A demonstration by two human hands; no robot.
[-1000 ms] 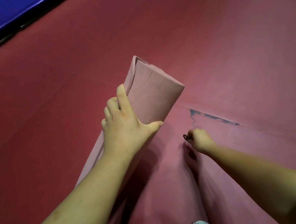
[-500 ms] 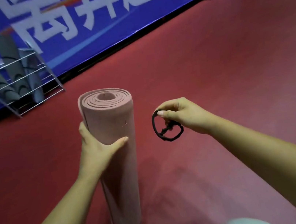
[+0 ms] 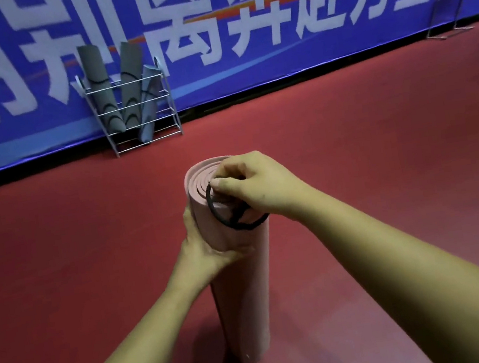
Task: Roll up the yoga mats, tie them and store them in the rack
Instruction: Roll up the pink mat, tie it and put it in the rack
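Observation:
A rolled pink yoga mat stands upright on the red floor in front of me. My left hand grips its upper part from the left side. Over the mat's top end, my right hand pinches a black elastic band, and the loop hangs against the top rim of the roll. The wire rack stands against the blue banner wall at the far left, holding three rolled grey mats.
A blue banner with large white characters runs along the far wall. A metal stand is at the far right by the wall. Red floor stretches between me and the rack.
My right hand picked the black band off the floor, then carried it left onto the mat's top. The mat went from tilted to upright, and my view lifted toward the rack.

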